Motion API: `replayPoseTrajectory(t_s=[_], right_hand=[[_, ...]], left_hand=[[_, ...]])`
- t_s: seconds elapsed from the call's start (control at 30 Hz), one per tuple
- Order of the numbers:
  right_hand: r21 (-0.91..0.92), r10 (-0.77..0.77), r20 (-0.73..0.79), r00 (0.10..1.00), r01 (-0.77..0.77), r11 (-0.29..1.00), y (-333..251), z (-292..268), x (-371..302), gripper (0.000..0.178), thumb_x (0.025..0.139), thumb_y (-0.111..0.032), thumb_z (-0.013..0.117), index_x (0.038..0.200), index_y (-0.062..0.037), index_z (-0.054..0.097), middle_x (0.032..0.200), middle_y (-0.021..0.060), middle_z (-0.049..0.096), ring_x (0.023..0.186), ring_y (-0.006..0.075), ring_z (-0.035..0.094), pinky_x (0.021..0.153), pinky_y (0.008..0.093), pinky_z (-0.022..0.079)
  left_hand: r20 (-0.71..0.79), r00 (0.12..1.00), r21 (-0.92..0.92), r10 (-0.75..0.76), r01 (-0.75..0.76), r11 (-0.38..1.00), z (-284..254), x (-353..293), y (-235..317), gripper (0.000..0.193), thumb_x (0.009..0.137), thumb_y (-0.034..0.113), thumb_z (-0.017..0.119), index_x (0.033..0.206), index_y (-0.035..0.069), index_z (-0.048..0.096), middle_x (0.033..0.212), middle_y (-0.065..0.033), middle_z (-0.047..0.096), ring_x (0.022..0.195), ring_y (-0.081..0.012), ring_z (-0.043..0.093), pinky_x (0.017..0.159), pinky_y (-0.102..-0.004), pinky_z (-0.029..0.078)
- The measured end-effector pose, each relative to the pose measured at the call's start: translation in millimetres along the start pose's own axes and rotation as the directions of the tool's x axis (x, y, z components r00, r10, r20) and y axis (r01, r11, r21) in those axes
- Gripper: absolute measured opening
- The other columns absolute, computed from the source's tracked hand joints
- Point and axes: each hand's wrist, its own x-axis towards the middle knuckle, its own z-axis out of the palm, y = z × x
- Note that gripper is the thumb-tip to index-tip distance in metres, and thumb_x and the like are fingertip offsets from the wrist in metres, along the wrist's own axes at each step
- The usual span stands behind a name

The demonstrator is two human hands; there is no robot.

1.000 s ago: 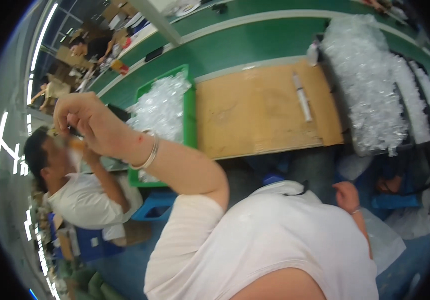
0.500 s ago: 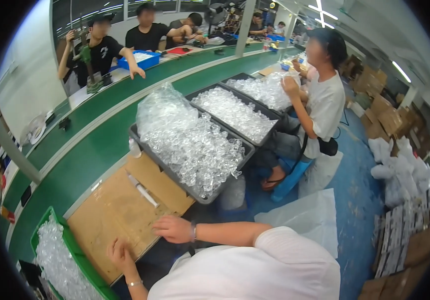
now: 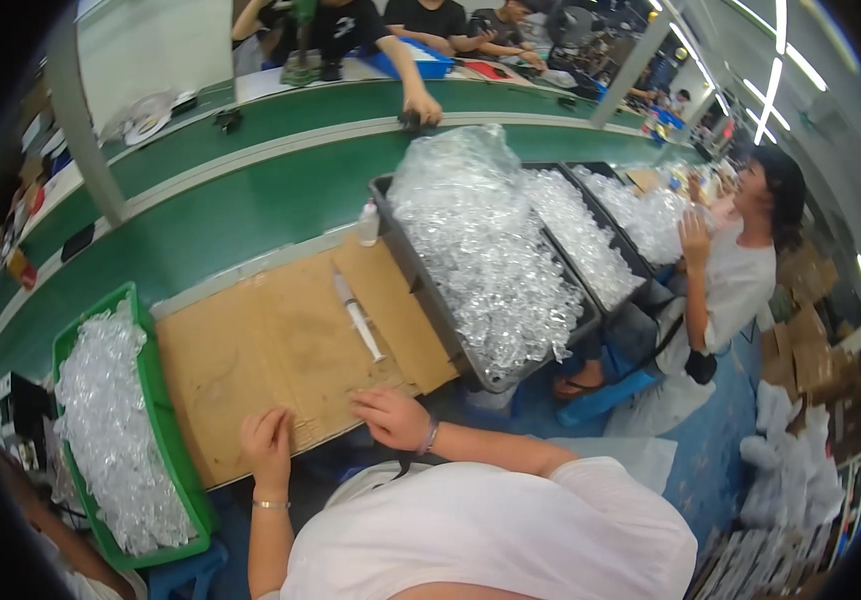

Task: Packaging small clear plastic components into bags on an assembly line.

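My left hand (image 3: pixel 269 445) is over the near edge of a tan cardboard sheet (image 3: pixel 236 350). Its fingertips are drawn together; whatever they may hold is too small to make out. To its right, my right hand (image 3: pixel 393 416) rests at the same edge, fingers stretched toward the left and nothing visible in them. A white syringe-like tube with a thin tip (image 3: pixel 359 318) lies on the cardboard beyond the right hand. A small white bottle (image 3: pixel 368 222) stands at the sheet's far right corner.
A green crate (image 3: pixel 166 440) of clear plastic parts stands left. On the right are dark trays (image 3: pixel 431 290) heaped with clear parts, one under a plastic bag (image 3: pixel 461 165). A seated person (image 3: pixel 731 270) works beyond them. Across the green belt (image 3: pixel 251 215), another person's hand (image 3: pixel 421 104) reaches over.
The view has swung, so the bench sits farther right and higher. My hands stay near the cardboard's front edge, the left fingers now drawn together. The person opposite now touches a dark object by the belt.
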Motion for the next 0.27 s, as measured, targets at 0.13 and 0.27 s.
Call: replayPoseTrajectory(t_s=[0.13, 0.27], right_hand=[[0.000, -0.013, 0.009, 1.000, 0.013, 1.000, -5, -4, 3, 0.033, 0.068, -0.003, 0.055, 0.101, -0.0032, 0.055, 0.109, 0.0154, 0.052, 0.100, 0.0319, 0.049, 0.086, 0.0405, 0.039], [-0.037, 0.020, 0.016, 1.000, -0.020, 0.999, -4, -5, 5, 0.031, 0.068, -0.002, 0.056, 0.099, -0.0032, 0.057, 0.108, 0.0153, 0.053, 0.099, 0.0308, 0.052, 0.085, 0.0392, 0.041]], left_hand=[[0.056, 0.998, 0.076, -0.030, 0.026, 0.997, -9, -16, -10, 0.010, 0.068, 0.007, 0.067, 0.073, 0.002, 0.060, 0.066, -0.0095, 0.055, 0.064, -0.0249, 0.051, 0.056, -0.0349, 0.037], [0.093, 0.995, 0.101, -0.028, 0.018, 0.995, -10, -15, -6, 0.010, 0.069, 0.010, 0.067, 0.074, 0.004, 0.060, 0.063, -0.0101, 0.055, 0.062, -0.0251, 0.051, 0.059, -0.0335, 0.037]])
